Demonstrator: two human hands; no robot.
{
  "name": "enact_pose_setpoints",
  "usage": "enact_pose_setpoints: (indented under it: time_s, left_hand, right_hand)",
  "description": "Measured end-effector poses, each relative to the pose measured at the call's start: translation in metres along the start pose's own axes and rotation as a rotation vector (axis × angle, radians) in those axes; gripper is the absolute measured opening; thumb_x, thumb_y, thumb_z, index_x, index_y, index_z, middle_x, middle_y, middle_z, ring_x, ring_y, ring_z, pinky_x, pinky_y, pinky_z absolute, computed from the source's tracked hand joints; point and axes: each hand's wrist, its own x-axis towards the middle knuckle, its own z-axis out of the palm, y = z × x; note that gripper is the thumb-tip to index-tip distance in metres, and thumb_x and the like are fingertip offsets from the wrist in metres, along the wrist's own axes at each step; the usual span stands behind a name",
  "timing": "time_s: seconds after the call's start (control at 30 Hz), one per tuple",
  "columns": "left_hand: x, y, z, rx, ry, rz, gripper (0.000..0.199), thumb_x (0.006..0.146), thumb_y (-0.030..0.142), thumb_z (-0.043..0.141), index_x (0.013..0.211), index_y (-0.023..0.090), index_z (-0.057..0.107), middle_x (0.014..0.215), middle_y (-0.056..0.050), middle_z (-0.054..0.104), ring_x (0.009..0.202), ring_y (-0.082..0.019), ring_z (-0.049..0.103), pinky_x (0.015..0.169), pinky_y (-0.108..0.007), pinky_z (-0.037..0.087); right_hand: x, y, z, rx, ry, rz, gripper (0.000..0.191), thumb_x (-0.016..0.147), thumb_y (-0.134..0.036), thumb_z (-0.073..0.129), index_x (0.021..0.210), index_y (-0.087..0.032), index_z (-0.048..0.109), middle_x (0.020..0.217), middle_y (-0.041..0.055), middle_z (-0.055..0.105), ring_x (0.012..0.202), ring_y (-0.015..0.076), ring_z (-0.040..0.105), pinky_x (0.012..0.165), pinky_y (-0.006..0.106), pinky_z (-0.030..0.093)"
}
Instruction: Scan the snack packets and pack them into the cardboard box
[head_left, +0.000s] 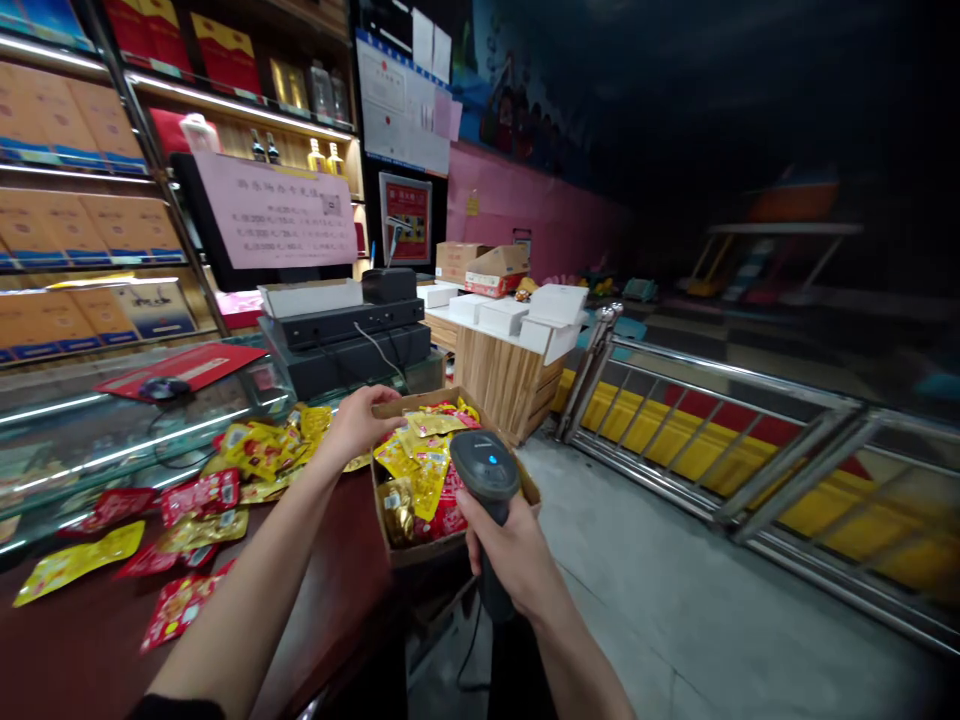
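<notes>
A black handheld scanner [486, 470] with a small blue light is gripped in my right hand [514, 555], over the right part of an open cardboard box [442, 550]. Yellow, gold and red snack packets [427, 460] fill the box. My left hand [364, 425] is at the box's far left corner, its fingers bent over the edge by the packets; what the fingertips hold, if anything, is hidden. More packets [262, 450] lie in a loose heap left of the box, and others are spread nearer on the dark red counter [330, 560].
A glass counter [45, 430] with a red folder [187, 368] and a mouse [165, 388] is at the left. Black machines [345, 335] stand behind the heap. White boxes sit on a wooden cabinet [495, 375]. A metal railing [712, 430] runs along the right.
</notes>
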Motion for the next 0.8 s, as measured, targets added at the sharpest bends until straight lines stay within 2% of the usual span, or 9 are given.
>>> enact_pose_setpoints:
  time_s: [0.13, 0.3, 0.47, 0.53, 0.63, 0.8]
  left_hand:
    - [-0.032, -0.038, -0.034, 0.021, 0.016, -0.06, 0.04, 0.072, 0.044, 0.078, 0.105, 0.021, 0.075, 0.107, -0.008, 0.077, 0.098, -0.026, 0.071, 0.088, -0.035, 0.053]
    - [-0.079, -0.089, -0.079, 0.083, 0.055, -0.175, 0.045, 0.07, 0.052, 0.077, 0.104, 0.022, 0.076, 0.109, -0.008, 0.078, 0.099, -0.029, 0.071, 0.089, -0.037, 0.054]
    - [-0.128, -0.118, -0.115, 0.171, 0.077, -0.285, 0.047, 0.069, 0.055, 0.076, 0.102, 0.022, 0.077, 0.111, -0.01, 0.078, 0.103, -0.031, 0.071, 0.094, -0.038, 0.052]
    - [-0.148, -0.127, -0.123, 0.184, 0.028, -0.328, 0.044, 0.069, 0.053, 0.076, 0.102, 0.024, 0.078, 0.111, -0.009, 0.079, 0.102, -0.03, 0.072, 0.094, -0.037, 0.052]
    - [-0.178, -0.142, -0.125, 0.165, -0.109, -0.38, 0.043, 0.069, 0.05, 0.076, 0.105, 0.026, 0.079, 0.113, -0.008, 0.079, 0.103, -0.031, 0.072, 0.093, -0.036, 0.053]
    - [-0.217, -0.163, -0.111, 0.213, -0.232, -0.451, 0.054, 0.063, 0.044, 0.081, 0.114, 0.027, 0.078, 0.12, -0.011, 0.077, 0.113, -0.036, 0.069, 0.099, -0.041, 0.049]
  right_hand:
    - [0.004, 0.014, 0.028, 0.026, -0.113, -0.034, 0.048, 0.081, -0.066, 0.071, 0.088, -0.021, 0.054, 0.043, -0.0097, 0.051, 0.034, 0.0088, 0.043, 0.035, 0.019, 0.036]
    - [0.004, 0.016, 0.064, -0.018, -0.239, -0.029, 0.047, 0.081, -0.065, 0.07, 0.08, -0.021, 0.054, 0.043, -0.0092, 0.051, 0.033, 0.0078, 0.043, 0.036, 0.018, 0.037]
    - [0.0, 0.014, 0.099, -0.097, -0.337, -0.011, 0.044, 0.081, -0.062, 0.069, 0.082, -0.02, 0.056, 0.043, -0.0087, 0.051, 0.033, 0.0093, 0.046, 0.036, 0.019, 0.039]
    - [-0.002, 0.016, 0.11, -0.113, -0.36, -0.013, 0.043, 0.08, -0.061, 0.069, 0.082, -0.021, 0.055, 0.043, -0.0089, 0.051, 0.033, 0.01, 0.047, 0.036, 0.02, 0.04]
    - [-0.004, 0.022, 0.124, -0.131, -0.399, 0.006, 0.043, 0.079, -0.06, 0.07, 0.084, -0.021, 0.054, 0.042, -0.0095, 0.05, 0.033, 0.0109, 0.048, 0.036, 0.021, 0.04]
    - [-0.008, 0.03, 0.135, -0.123, -0.45, 0.043, 0.04, 0.081, -0.058, 0.069, 0.088, -0.021, 0.056, 0.041, -0.0102, 0.049, 0.032, 0.0112, 0.047, 0.036, 0.021, 0.039]
